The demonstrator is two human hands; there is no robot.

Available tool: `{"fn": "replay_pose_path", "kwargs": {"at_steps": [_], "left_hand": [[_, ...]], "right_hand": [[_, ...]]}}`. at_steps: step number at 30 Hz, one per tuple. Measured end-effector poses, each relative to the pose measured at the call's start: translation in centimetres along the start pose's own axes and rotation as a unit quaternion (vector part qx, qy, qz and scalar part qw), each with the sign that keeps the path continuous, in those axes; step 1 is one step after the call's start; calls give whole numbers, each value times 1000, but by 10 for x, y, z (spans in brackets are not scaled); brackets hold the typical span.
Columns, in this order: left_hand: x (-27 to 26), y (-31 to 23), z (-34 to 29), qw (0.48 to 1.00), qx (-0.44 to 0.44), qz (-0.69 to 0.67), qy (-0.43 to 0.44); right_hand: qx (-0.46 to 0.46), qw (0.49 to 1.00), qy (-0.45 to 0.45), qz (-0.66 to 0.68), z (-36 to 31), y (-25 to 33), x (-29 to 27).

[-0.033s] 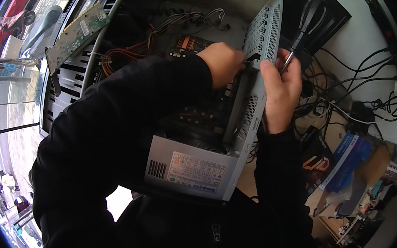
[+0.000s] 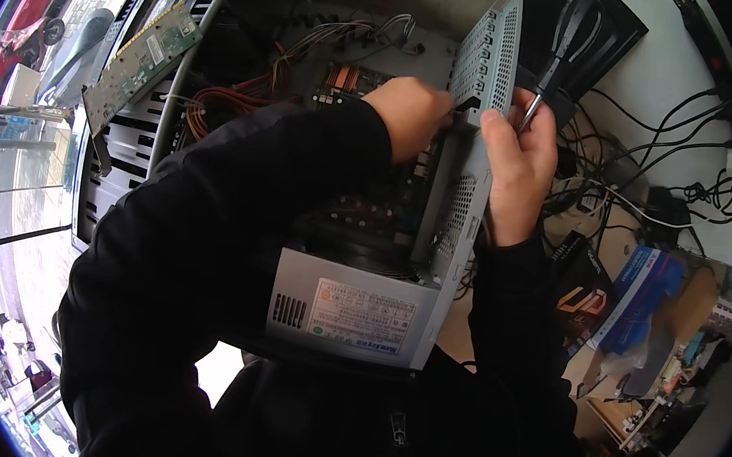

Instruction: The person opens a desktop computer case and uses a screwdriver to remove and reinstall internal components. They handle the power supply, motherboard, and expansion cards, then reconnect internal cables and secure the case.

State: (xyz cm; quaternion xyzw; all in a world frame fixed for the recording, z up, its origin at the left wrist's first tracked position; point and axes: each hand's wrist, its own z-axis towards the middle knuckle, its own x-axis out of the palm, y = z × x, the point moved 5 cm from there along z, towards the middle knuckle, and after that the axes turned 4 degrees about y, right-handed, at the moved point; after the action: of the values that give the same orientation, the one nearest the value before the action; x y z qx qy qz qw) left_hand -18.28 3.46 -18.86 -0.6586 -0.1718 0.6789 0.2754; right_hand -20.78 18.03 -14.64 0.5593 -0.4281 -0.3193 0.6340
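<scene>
An open grey computer case (image 2: 500,71) lies in front of me, its inside facing up. My left hand (image 2: 409,117) reaches into it over the motherboard (image 2: 357,81), fingers curled at the inner side of the slotted rear panel. What those fingers grip, if anything, is hidden. Outside that panel, my right hand (image 2: 519,170) is closed on a screwdriver (image 2: 544,81), thumb against the panel's edge. Its dark handle points away from me and the metal shaft runs down into my fingers. Closest to me in the case sits the power supply (image 2: 342,308).
A green expansion card (image 2: 144,60) rests across the case's left edge. Bundled cables (image 2: 226,106) lie inside. To the right are tangled black cords (image 2: 654,191), a dark printed box (image 2: 581,296), a blue box (image 2: 642,290) and loose parts.
</scene>
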Motion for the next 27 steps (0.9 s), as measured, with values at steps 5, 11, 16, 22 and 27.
{"fn": "replay_pose_path", "kwargs": {"at_steps": [5,11,16,22,27], "left_hand": [[-7,5,9,997,69,24,-30],[-3,3,3,995,86,35,-44],[-8,5,7,996,83,-1,-36],[-6,9,5,994,89,46,-42],[2,-1,8,991,52,122,32]], "right_hand": [[-16,1000,9,-3,8,-1,-1],[-20,1000,-1,-13,5,-2,-1],[-31,999,11,-11,5,-1,0],[-37,999,-7,-4,3,-5,0],[-36,999,7,11,5,-5,-2]]}}
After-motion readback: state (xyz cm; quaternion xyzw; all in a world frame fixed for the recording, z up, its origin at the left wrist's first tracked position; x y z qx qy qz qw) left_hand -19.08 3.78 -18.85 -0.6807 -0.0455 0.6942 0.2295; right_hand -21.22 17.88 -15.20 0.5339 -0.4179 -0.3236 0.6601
